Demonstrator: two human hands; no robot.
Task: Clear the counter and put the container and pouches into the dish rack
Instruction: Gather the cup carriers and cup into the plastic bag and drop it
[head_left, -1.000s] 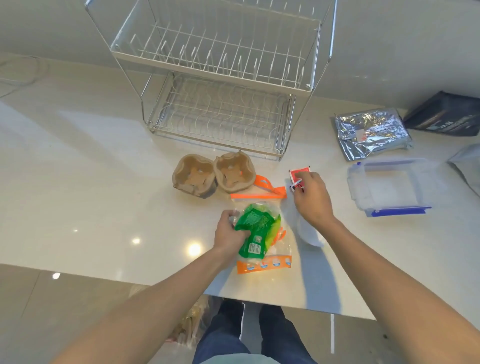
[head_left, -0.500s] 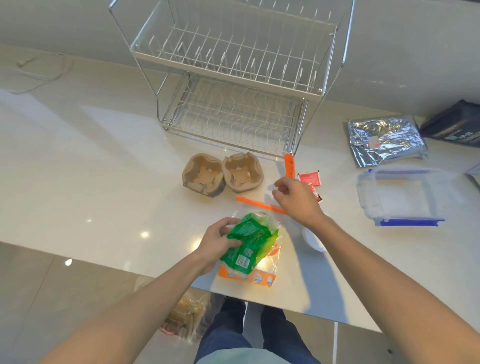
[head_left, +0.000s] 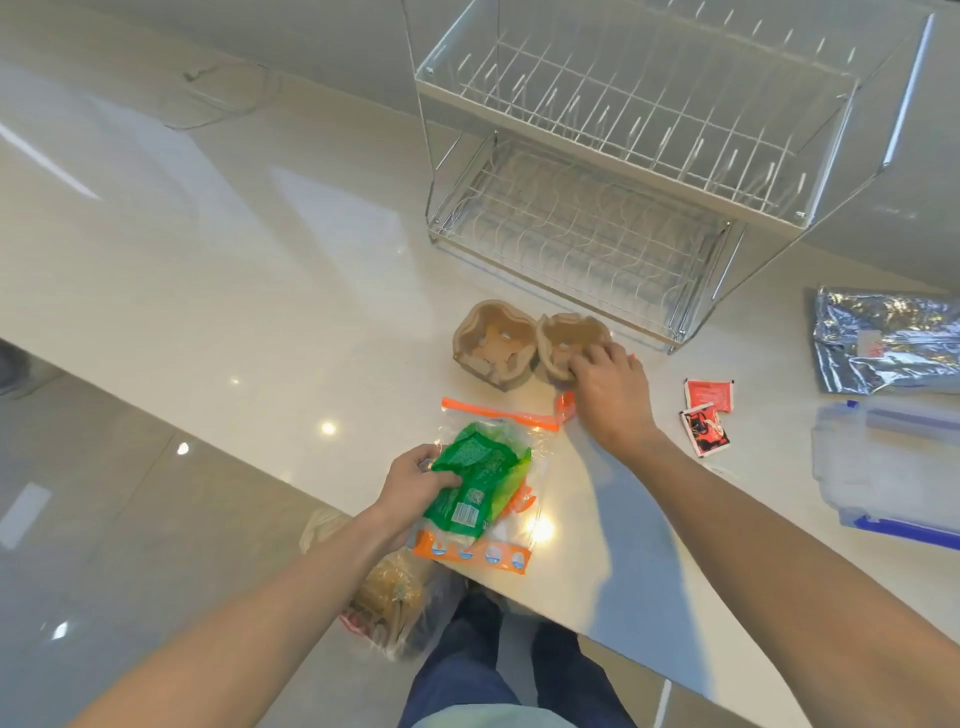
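Clearing step in hand: left hand (head_left: 415, 480) grips the green plastic packet (head_left: 475, 480) on the clear orange-trimmed zip pouch (head_left: 493, 499) at the pale glossy desk (head_left: 260, 312) front edge; right hand (head_left: 608, 387), fingers curled, touches the brown moulded-pulp cup carrier (head_left: 530, 343), grip uncertain. Wire two-tier dish rack (head_left: 623, 208) empty; clear blue-clipped plastic container (head_left: 883, 467) and silver foil pouch (head_left: 888, 345) lie far right. Judged next: lift the carrier off; open desk lies left.

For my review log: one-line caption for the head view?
Left hand grips green packet; right hand touches cardboard cup carrier.
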